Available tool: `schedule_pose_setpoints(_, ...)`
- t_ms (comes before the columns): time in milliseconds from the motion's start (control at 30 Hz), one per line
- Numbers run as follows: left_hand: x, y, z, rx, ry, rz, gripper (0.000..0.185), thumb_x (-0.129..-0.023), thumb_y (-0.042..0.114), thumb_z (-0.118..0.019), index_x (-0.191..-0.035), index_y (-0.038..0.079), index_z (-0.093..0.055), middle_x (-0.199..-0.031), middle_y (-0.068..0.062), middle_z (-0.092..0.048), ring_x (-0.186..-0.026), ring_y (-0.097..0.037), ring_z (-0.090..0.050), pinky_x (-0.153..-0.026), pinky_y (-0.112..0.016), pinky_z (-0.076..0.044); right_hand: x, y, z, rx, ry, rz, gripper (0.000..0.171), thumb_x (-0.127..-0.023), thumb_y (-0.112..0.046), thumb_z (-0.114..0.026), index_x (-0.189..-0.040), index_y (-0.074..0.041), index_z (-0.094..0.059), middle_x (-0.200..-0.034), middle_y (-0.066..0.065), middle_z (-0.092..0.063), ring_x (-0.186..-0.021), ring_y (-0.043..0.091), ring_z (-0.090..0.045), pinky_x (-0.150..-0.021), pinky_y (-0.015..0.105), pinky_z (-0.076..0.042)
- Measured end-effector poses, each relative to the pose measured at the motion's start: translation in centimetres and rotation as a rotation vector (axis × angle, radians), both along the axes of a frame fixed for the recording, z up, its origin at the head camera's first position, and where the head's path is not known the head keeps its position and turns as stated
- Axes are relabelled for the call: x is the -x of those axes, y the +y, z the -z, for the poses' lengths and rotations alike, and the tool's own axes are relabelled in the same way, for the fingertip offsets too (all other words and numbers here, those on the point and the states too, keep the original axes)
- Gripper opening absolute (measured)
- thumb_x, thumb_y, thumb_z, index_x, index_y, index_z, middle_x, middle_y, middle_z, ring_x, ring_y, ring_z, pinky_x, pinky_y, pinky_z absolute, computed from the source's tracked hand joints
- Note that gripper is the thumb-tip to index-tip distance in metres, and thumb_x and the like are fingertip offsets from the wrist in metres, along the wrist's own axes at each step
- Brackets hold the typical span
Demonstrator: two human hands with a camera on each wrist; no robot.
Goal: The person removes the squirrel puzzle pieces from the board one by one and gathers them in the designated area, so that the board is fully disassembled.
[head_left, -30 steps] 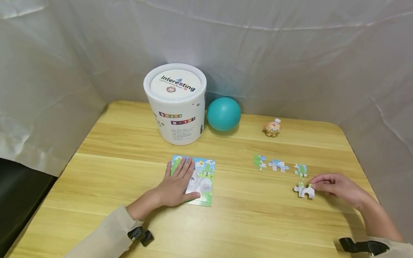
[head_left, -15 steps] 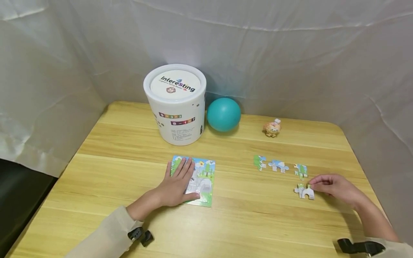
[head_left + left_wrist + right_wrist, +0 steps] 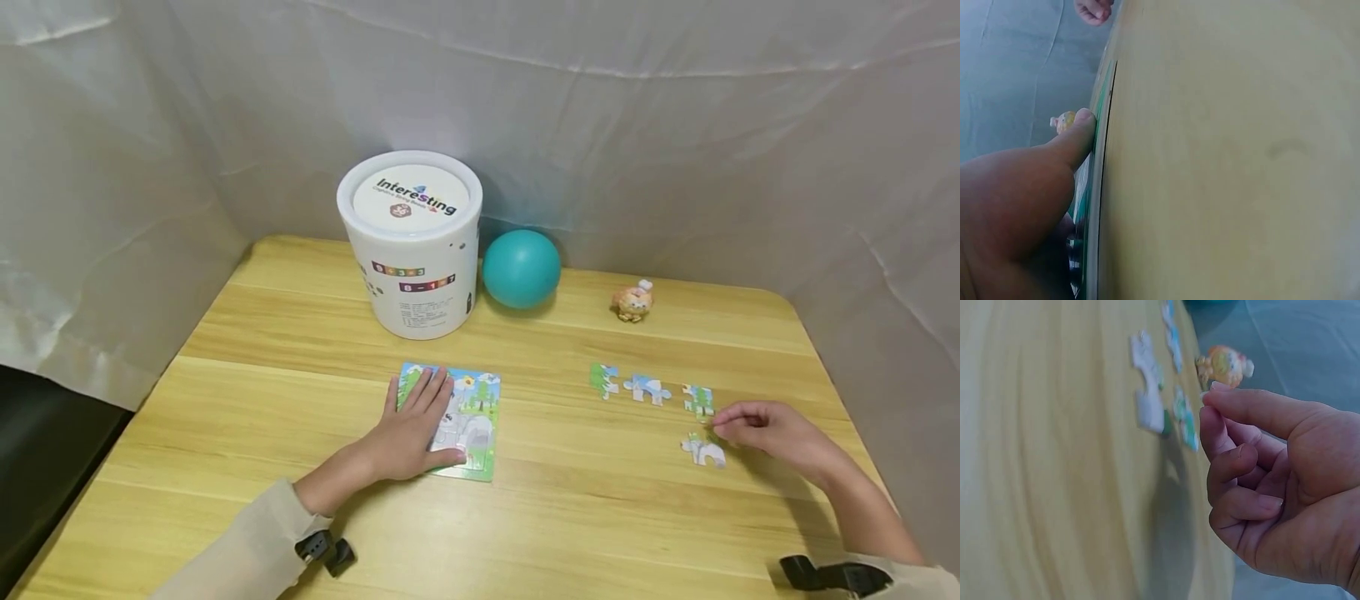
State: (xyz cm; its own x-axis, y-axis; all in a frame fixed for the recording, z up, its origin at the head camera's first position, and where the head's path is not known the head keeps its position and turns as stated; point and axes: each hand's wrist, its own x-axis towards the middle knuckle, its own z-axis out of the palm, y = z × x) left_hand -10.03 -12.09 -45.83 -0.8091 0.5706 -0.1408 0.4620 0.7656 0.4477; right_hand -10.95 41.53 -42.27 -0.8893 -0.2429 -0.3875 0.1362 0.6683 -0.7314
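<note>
Left hand: the left hand [image 3: 412, 429] lies flat, fingers straight and spread, on the puzzle board [image 3: 474, 421], covering its left half; in the left wrist view the thumb [image 3: 1075, 134] presses against the board's near edge.
Right hand: the right hand [image 3: 761, 429] hovers at the table's right side with fingers curled inward, thumb and forefinger tips close together; the right wrist view shows nothing plainly held between them, though the tips sit so tight that a small thing there cannot be ruled out.
White piece: a loose white piece [image 3: 702, 451] lies on the table just left of the right hand, seemingly apart from the fingertips.
Green piece: a green piece [image 3: 699, 400] lies just above the white one, close to the right forefinger.
Other pieces: a blue piece [image 3: 647, 387] and a green-blue piece [image 3: 604, 377] lie in a row to the left, well apart from the board.
Table: a wooden table [image 3: 300, 333] carries everything, hung round with white sheeting.
Behind: a white tub [image 3: 411, 246] with its lid on stands at the back, a teal ball [image 3: 521, 268] just right of it; a small orange figurine [image 3: 632, 301] sits further right.
</note>
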Motion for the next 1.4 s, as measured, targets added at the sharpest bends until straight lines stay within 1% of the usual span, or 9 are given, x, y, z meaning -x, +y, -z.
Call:
schedule_pose_setpoints(100,0.1,0.0,0.0,-0.006,0.005,-0.009,0.105,-0.094,0.059,-0.064,-0.161,-0.004,-0.011,-0.169,-0.021,-0.001,-0.155,-0.04,0.003,-0.115,-0.071,0.009,0.2,-1.4,-0.5,-0.012,0.042,-0.008,0.03,-0.102,-0.019,-0.063,-0.12,0.005,-0.067,-0.11,0.011,-0.07,-0.093,0.011,-0.066,-0.078,0.027,-0.055)
schedule_pose_setpoints(267,0.2,0.1,0.1,0.008,0.027,-0.019,0.105,-0.093,0.06,-0.064,-0.161,-0.003,-0.014,-0.169,-0.02,-0.005,-0.156,-0.039,-0.001,-0.116,-0.071,0.005,0.6,-4.1,-1.3,-0.021,0.101,-0.01,0.033,-0.102,-0.023,-0.064,-0.123,0.003,-0.066,-0.104,0.01,-0.07,-0.089,0.015,-0.065,-0.075,0.029,-0.055)
schedule_pose_setpoints(400,0.3,0.0,-0.1,-0.011,0.023,-0.05,0.102,-0.094,0.06,-0.063,-0.161,-0.001,-0.018,-0.169,-0.019,-0.009,-0.156,-0.038,-0.004,-0.118,-0.069,0.002,1.1,-6.4,-1.4,0.002,0.126,-0.023,0.036,-0.102,-0.027,-0.065,-0.124,0.002,-0.066,-0.102,0.012,-0.068,-0.085,0.018,-0.062,-0.071,0.03,-0.053)
schedule_pose_setpoints(533,0.5,-0.5,-0.1,-0.044,0.035,-0.068,0.096,-0.096,0.054,-0.064,-0.16,-0.002,-0.022,-0.167,-0.023,-0.013,-0.155,-0.041,-0.007,-0.119,-0.067,-0.004,1.8,-8.6,-1.2,0.059,0.122,-0.037,0.034,-0.102,-0.027,-0.066,-0.121,0.001,-0.067,-0.1,0.016,-0.068,-0.081,0.022,-0.06,-0.067,0.031,-0.053)
schedule_pose_setpoints(700,0.8,-1.9,-0.3,-0.05,0.075,-0.056,0.094,-0.097,0.049,-0.065,-0.16,-0.004,-0.02,-0.167,-0.026,-0.011,-0.154,-0.043,-0.005,-0.12,-0.065,-0.005,2.8,-11.5,-0.5,0.114,0.121,-0.068,0.031,-0.101,-0.025,-0.067,-0.118,0.001,-0.068,-0.102,0.016,-0.069,-0.086,0.025,-0.064,-0.068,0.031,-0.054)
schedule_pose_setpoints(867,0.9,-3.2,-0.2,-0.006,0.093,-0.05,0.096,-0.097,0.053,-0.063,-0.16,-0.004,-0.017,-0.167,-0.026,-0.008,-0.154,-0.044,-0.004,-0.12,-0.066,-0.005,3.6,-14.7,-0.1,0.148,0.112,-0.12,0.029,-0.1,-0.022,-0.067,-0.117,0.001,-0.069,-0.101,0.014,-0.071,-0.087,0.027,-0.066,-0.069,0.032,-0.055)
schedule_pose_setpoints(1033,0.8,-4.2,-0.2,0.037,0.068,-0.048,0.098,-0.097,0.054,-0.063,-0.161,-0.003,-0.016,-0.167,-0.026,-0.005,-0.154,-0.045,-0.002,-0.119,-0.067,-0.004,4.1,-17.7,0.2,0.174,0.106,-0.176,0.03,-0.1,-0.021,-0.067,-0.12,0.001,-0.07,-0.102,0.014,-0.072,-0.087,0.028,-0.065,-0.071,0.035,-0.055)
schedule_pose_setpoints(1167,0.8,-4.6,-0.2,0.033,0.054,-0.046,0.097,-0.097,0.055,-0.062,-0.161,-0.002,-0.016,-0.167,-0.025,-0.004,-0.154,-0.045,-0.001,-0.119,-0.067,-0.003,4.3,-20.3,0.3,0.188,0.118,-0.209,0.029,-0.1,-0.022,-0.068,-0.12,-0.001,-0.071,-0.102,0.012,-0.073,-0.089,0.028,-0.066,-0.074,0.036,-0.055)
schedule_pose_setpoints(1400,0.8,-4.6,-0.1,0.033,0.035,-0.037,0.099,-0.096,0.058,-0.061,-0.162,-0.001,-0.015,-0.167,-0.026,-0.001,-0.154,-0.045,0.001,-0.118,-0.068,0.0,4.6,-24.6,0.4,0.195,0.148,-0.256,0.026,-0.098,-0.016,-0.069,-0.12,-0.003,-0.072,-0.098,0.005,-0.071,-0.083,0.023,-0.065,-0.067,0.026,-0.052)
